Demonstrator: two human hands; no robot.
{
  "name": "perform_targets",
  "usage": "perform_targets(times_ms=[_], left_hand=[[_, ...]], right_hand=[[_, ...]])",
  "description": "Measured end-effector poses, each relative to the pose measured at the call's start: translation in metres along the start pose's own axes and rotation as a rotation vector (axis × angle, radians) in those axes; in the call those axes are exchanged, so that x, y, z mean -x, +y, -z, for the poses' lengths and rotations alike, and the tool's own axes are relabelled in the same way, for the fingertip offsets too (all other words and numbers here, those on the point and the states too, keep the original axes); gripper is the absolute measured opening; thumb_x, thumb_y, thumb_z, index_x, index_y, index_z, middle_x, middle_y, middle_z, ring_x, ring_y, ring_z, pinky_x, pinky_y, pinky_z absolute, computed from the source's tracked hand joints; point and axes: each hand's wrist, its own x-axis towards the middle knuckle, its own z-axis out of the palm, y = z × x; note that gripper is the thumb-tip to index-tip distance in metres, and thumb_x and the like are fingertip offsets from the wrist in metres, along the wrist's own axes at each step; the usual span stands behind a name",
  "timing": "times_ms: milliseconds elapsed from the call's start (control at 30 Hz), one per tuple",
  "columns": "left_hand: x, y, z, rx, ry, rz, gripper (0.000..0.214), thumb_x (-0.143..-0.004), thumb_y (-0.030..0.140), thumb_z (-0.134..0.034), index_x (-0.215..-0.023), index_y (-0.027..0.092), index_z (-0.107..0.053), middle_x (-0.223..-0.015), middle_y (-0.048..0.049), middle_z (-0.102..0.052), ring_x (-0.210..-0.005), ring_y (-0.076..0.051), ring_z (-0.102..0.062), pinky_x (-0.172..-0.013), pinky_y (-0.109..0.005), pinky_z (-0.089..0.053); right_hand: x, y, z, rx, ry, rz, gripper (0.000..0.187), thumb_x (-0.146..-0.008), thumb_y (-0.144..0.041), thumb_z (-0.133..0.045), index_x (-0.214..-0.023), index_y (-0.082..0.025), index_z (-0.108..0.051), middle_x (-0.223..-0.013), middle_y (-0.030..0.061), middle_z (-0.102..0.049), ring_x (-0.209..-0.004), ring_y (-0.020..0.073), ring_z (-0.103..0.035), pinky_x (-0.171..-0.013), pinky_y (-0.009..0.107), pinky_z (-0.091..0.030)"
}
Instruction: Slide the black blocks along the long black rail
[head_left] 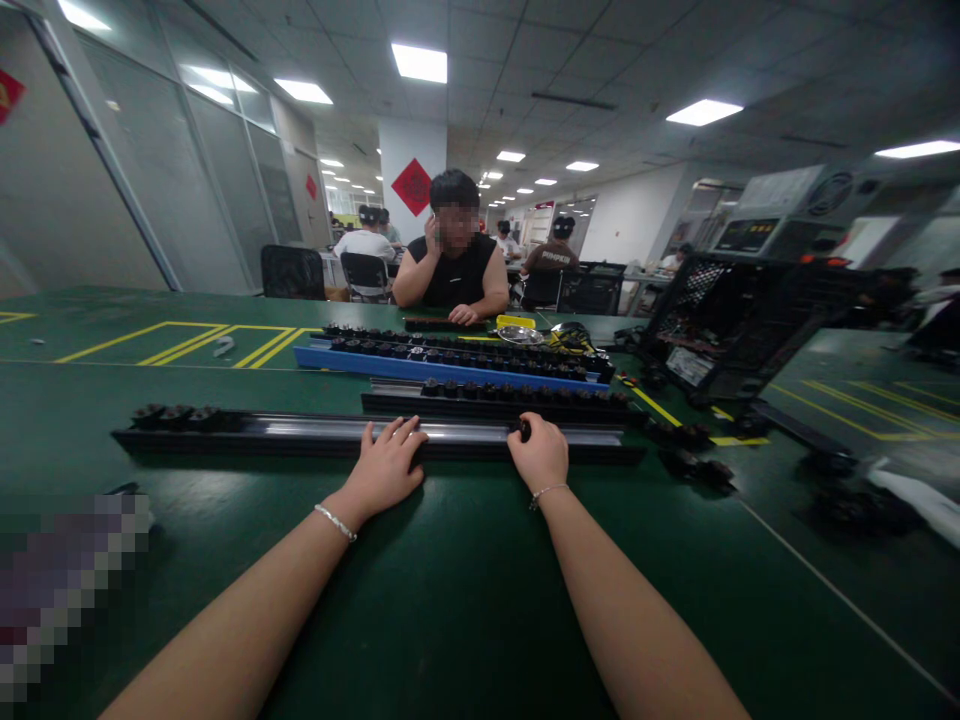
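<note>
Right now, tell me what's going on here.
The person's left hand lies on the nearest black rail; the right hand pinches a small black part toward the rail's right end. More black parts line the rail's left end. Beyond lie another black rail and a blue rail, both with rows of dark parts. Across the table sits a co-worker, one hand raised to the head.

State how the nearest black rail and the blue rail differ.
The black rail shows a shiny channel; the blue rail has a blue side. Black parts bunch at the black rail's left end, leaving a long bare stretch, but line most of the blue rail. The left hand and right hand are at the black rail; neither touches the blue rail. Both are long and lie on the green table.
</note>
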Motion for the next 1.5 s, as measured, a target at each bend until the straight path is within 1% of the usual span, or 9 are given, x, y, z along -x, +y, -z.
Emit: perform_targets(times_ms=[233, 433, 733, 967, 1167, 1367, 1500], left_hand=[[0.000, -0.001, -0.001, 0.003, 0.000, -0.005, 0.046, -0.076, 0.029, -0.047, -0.122, 0.023, -0.051, -0.144, -0.0091, -0.039, -0.133, -0.031, -0.032, -0.105, -0.063, -0.017], [0.001, -0.003, -0.002, -0.001, -0.002, -0.006, 0.046, -0.076, 0.029, -0.047, -0.122, 0.023, -0.052, -0.145, -0.0089, -0.038, -0.133, -0.031, -0.032, -0.105, -0.063, -0.017], [0.000, -0.002, 0.000, 0.012, -0.010, 0.002, 0.046, -0.076, 0.028, -0.048, -0.122, 0.023, -0.052, -0.145, -0.0089, -0.039, -0.134, -0.031, -0.031, -0.106, -0.062, -0.017], [0.000, -0.003, -0.002, 0.011, 0.008, -0.006, 0.046, -0.076, 0.029, -0.048, -0.122, 0.024, -0.052, -0.144, -0.0084, -0.040, -0.133, -0.031, -0.032, -0.106, -0.062, -0.017], [0.000, -0.003, -0.003, 0.002, 0.010, -0.011, 0.046, -0.077, 0.029, -0.047, -0.122, 0.024, -0.051, -0.145, -0.0084, -0.038, -0.134, -0.029, -0.032, -0.106, -0.062, -0.017], [0.000, -0.003, -0.002, 0.010, 0.006, -0.005, 0.046, -0.076, 0.029, -0.048, -0.122, 0.025, -0.052, -0.144, -0.0082, -0.040, -0.134, -0.030, -0.032, -0.106, -0.061, -0.017], [0.000, -0.002, -0.002, 0.014, 0.011, -0.003, 0.046, -0.076, 0.028, -0.047, -0.122, 0.024, -0.052, -0.143, -0.0088, -0.041, -0.133, -0.030, -0.032, -0.106, -0.061, -0.016]], right_hand=[[-0.001, 0.003, 0.002, -0.001, 0.009, -0.024, 0.032, -0.076, -0.025, -0.049, -0.105, -0.018, -0.062, -0.098, 0.0075, -0.065, -0.097, 0.0212, -0.055, -0.086, 0.032, -0.039], [-0.002, 0.005, 0.005, 0.014, -0.001, -0.078, 0.033, -0.076, -0.024, -0.049, -0.106, -0.019, -0.063, -0.097, 0.0075, -0.065, -0.097, 0.0217, -0.055, -0.085, 0.032, -0.040], [-0.004, 0.008, 0.006, 0.047, 0.023, -0.113, 0.033, -0.076, -0.025, -0.049, -0.104, -0.019, -0.063, -0.096, 0.0080, -0.065, -0.097, 0.0228, -0.055, -0.084, 0.033, -0.040], [-0.006, 0.010, 0.011, 0.067, 0.024, -0.142, 0.033, -0.075, -0.024, -0.049, -0.104, -0.019, -0.064, -0.094, 0.0076, -0.066, -0.096, 0.0229, -0.056, -0.083, 0.033, -0.040], [-0.009, 0.016, 0.015, 0.075, 0.035, -0.188, 0.034, -0.075, -0.023, -0.049, -0.104, -0.018, -0.064, -0.095, 0.0082, -0.066, -0.096, 0.0230, -0.056, -0.084, 0.033, -0.039], [-0.011, 0.021, 0.020, 0.091, 0.024, -0.232, 0.035, -0.075, -0.023, -0.048, -0.106, -0.018, -0.064, -0.097, 0.0083, -0.066, -0.096, 0.0225, -0.056, -0.083, 0.033, -0.039], [-0.012, 0.024, 0.023, 0.102, -0.015, -0.222, 0.034, -0.075, -0.023, -0.048, -0.105, -0.019, -0.063, -0.096, 0.0075, -0.066, -0.092, 0.0219, -0.057, -0.080, 0.032, -0.040]])
